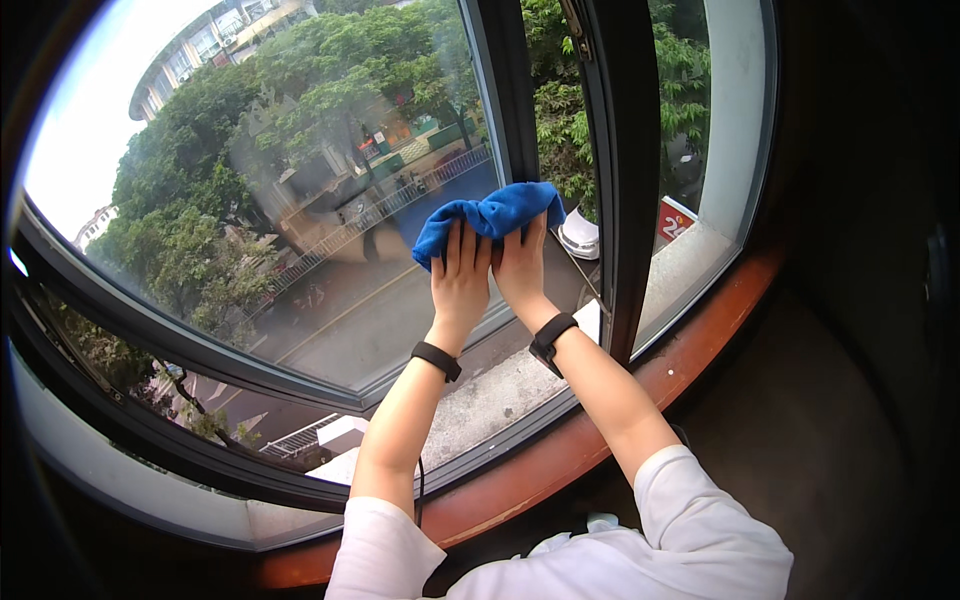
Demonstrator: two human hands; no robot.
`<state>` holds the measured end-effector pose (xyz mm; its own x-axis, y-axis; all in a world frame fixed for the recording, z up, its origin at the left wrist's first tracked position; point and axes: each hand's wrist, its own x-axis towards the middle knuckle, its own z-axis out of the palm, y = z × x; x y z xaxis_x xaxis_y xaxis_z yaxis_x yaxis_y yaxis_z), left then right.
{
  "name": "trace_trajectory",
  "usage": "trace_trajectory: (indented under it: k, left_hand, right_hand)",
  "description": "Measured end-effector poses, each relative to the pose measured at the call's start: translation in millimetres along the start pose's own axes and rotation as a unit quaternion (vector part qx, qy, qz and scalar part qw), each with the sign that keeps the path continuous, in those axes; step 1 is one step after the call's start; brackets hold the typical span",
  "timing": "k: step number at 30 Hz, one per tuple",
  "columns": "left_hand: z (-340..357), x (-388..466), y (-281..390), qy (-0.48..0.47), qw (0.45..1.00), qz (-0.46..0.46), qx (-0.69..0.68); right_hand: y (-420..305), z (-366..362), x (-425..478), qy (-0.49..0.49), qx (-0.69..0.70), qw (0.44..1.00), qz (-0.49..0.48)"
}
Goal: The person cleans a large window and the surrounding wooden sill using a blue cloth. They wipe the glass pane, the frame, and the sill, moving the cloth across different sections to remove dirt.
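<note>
Both hands are on a bunched blue cloth (499,210) at the right side of an outward-opened window sash. My left hand (459,277) has its fingers stretched upward, their tips under the cloth's left part. Close beside it, my right hand (523,262) grips the cloth's right part near the sash's dark frame (510,97). The cloth lies across the edge of the window glass (315,225) and the frame. Light hazy smears show on the pane. Each wrist wears a black band.
A reddish-brown wooden sill (525,480) curves in front of my body. Beyond it runs a rough pale outer ledge (480,405). A dark window post (622,172) stands to the right, with a metal hinge arm (577,30) near its top. Outside, below, are a road, trees and a white car.
</note>
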<state>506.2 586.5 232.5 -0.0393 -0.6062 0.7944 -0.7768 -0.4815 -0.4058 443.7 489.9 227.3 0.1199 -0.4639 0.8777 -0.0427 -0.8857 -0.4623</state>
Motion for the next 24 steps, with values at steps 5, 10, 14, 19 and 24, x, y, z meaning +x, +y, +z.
trace_trajectory:
  k: [5, 10, 14, 19, 24]
  left_hand:
    - [-6, -11, -7, -0.046, 0.999, 0.016, -0.024]
    - [-76, 100, -43, 0.086, 0.996, 0.019, -0.006]
    - [-128, 165, -59, 0.188, 0.982, 0.019, 0.027]
    - [-85, 139, -54, 0.248, 0.965, 0.039, 0.077]
    - [-41, 70, -25, 0.149, 0.988, 0.024, 0.035]
  right_hand:
    - [6, -4, -20, -0.049, 0.041, 0.997, 0.033]
    - [-33, -39, 104, 0.068, 0.03, 0.986, -0.151]
    - [-74, -72, 190, 0.132, -0.015, 0.963, -0.234]
    - [-51, -58, 163, 0.115, -0.051, 0.968, -0.215]
    - [-9, -28, 76, 0.064, -0.03, 0.985, -0.159]
